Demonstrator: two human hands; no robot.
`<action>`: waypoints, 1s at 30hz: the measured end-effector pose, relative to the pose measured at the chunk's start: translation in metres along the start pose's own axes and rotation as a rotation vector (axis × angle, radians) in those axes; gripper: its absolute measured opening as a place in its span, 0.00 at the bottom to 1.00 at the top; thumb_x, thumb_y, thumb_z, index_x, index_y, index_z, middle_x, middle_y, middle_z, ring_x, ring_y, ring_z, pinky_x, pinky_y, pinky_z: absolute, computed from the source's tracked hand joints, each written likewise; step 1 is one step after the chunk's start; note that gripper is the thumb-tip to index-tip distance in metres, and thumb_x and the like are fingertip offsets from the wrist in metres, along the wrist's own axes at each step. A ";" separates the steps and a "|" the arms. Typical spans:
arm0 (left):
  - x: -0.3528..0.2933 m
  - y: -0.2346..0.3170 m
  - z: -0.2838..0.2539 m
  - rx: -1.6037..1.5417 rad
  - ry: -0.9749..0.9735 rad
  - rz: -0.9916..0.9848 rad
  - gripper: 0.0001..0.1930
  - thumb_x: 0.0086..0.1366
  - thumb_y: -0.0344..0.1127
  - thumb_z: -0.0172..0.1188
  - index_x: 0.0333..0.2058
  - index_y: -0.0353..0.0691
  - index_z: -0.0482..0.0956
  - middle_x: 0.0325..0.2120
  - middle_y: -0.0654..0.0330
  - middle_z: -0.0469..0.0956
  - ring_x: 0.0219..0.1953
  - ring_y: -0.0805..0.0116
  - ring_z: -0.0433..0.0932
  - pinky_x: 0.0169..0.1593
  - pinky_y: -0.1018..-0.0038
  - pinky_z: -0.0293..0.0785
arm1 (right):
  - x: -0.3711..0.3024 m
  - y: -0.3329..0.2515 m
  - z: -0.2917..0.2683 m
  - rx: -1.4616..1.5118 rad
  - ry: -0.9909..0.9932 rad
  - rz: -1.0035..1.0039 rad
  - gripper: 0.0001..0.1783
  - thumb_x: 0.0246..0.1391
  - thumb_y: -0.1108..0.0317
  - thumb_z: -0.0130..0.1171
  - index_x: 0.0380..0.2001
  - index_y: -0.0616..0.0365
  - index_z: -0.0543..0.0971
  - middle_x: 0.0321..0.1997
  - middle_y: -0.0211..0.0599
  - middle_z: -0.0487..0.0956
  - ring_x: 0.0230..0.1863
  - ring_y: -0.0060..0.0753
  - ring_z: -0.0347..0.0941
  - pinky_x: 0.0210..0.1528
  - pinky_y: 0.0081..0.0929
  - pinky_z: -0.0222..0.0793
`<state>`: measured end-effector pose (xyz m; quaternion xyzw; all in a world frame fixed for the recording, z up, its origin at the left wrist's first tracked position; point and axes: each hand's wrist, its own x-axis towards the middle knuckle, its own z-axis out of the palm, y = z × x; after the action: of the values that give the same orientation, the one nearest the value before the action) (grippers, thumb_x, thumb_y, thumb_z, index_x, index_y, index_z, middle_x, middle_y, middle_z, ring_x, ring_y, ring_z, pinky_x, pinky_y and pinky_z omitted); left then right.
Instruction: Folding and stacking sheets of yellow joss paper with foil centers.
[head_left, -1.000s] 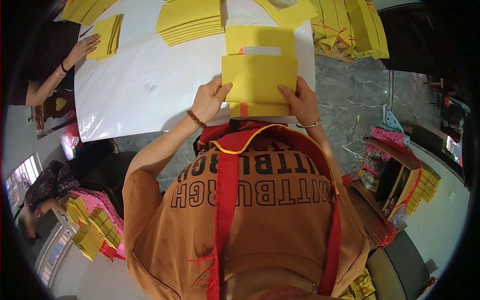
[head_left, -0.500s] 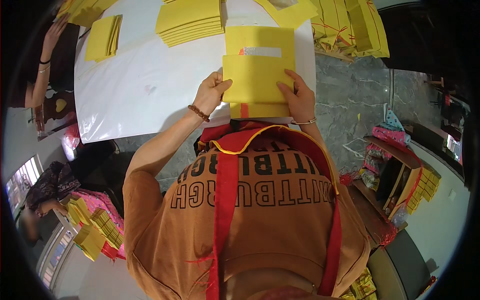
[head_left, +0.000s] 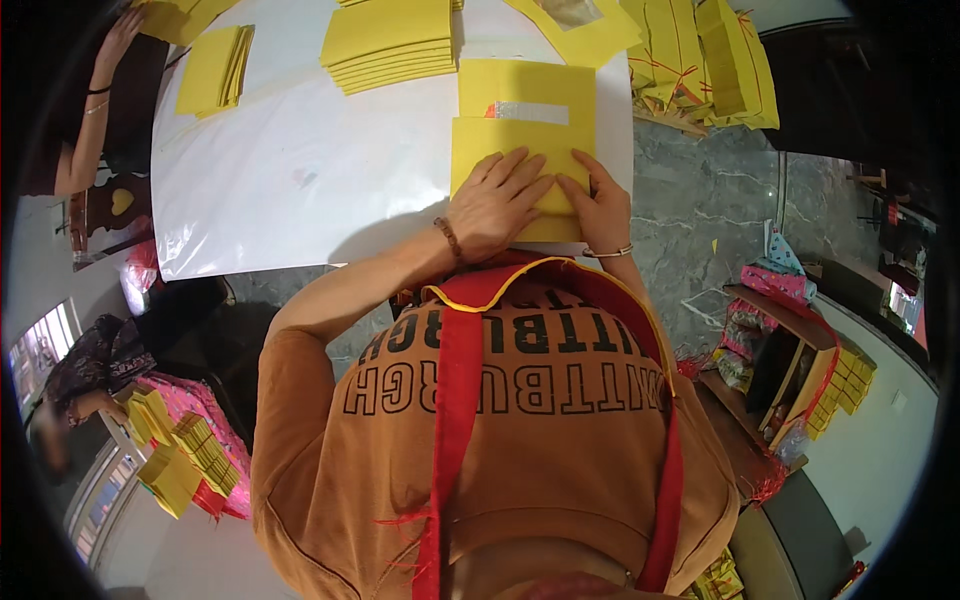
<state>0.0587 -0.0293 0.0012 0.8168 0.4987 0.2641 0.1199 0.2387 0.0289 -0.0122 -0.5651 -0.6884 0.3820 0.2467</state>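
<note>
A flat yellow paper piece (head_left: 490, 140) lies over another yellow sheet (head_left: 545, 80) at the table's near right edge. A whitish strip (head_left: 540, 113) with a bit of red shows just above the upper piece's far edge. My left hand (head_left: 497, 200) rests palm down on the upper piece, fingers stretched and slightly spread. On its right side is my right hand (head_left: 598, 205), thumb on the paper and index finger stretched along the edge; its other fingers are partly hidden. Farther away stands a pile of yellow pieces (head_left: 390, 45).
A smaller yellow stack (head_left: 213, 72) lies at the table's (head_left: 280, 190) far left, near another person's arm (head_left: 92, 125). Yellow bags with red ties (head_left: 670, 50) sit beyond the right edge. A wooden shelf (head_left: 790, 320) stands on the right; yellow bundles (head_left: 200, 450) lie at lower left.
My left hand has let go of the upper piece's left edge and moved right, now flat on its surface. The right hand stays at the right side.
</note>
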 end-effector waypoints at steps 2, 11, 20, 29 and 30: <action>-0.001 -0.002 0.006 0.021 -0.067 -0.023 0.26 0.53 0.35 0.59 0.52 0.38 0.66 0.55 0.51 0.63 0.57 0.49 0.59 0.57 0.58 0.57 | 0.001 0.008 0.003 0.045 -0.022 0.014 0.22 0.45 0.60 0.61 0.45 0.53 0.75 0.26 0.43 0.78 0.27 0.40 0.75 0.29 0.29 0.68; -0.004 -0.002 0.002 -0.047 -0.251 -0.068 0.26 0.55 0.37 0.55 0.53 0.37 0.65 0.57 0.50 0.59 0.60 0.49 0.53 0.61 0.57 0.49 | -0.005 -0.028 0.021 -0.599 0.010 -0.639 0.30 0.52 0.49 0.50 0.56 0.47 0.64 0.60 0.43 0.61 0.61 0.40 0.58 0.58 0.49 0.48; -0.023 -0.028 0.015 -1.033 0.063 -0.399 0.20 0.55 0.27 0.49 0.49 0.37 0.65 0.57 0.50 0.58 0.62 0.54 0.51 0.61 0.62 0.50 | -0.005 -0.013 0.041 -0.299 -0.161 -0.576 0.35 0.57 0.50 0.41 0.61 0.63 0.53 0.65 0.48 0.53 0.66 0.45 0.47 0.64 0.52 0.39; -0.017 -0.036 0.001 0.170 -0.094 -0.123 0.31 0.56 0.51 0.55 0.57 0.50 0.61 0.61 0.56 0.53 0.63 0.52 0.49 0.60 0.46 0.43 | -0.006 -0.018 0.046 -0.690 -0.175 -0.611 0.35 0.51 0.47 0.48 0.59 0.53 0.60 0.65 0.41 0.55 0.66 0.41 0.48 0.61 0.59 0.40; -0.016 -0.036 0.001 0.170 -0.095 -0.122 0.31 0.56 0.51 0.55 0.57 0.50 0.61 0.61 0.56 0.53 0.63 0.52 0.49 0.60 0.46 0.43 | -0.006 -0.019 0.045 -0.689 -0.181 -0.597 0.36 0.50 0.46 0.49 0.59 0.53 0.60 0.65 0.39 0.55 0.66 0.41 0.48 0.60 0.64 0.38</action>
<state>0.0265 -0.0265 -0.0212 0.8039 0.5617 0.1739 0.0895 0.1942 0.0104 -0.0232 -0.3555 -0.9265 0.0913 0.0828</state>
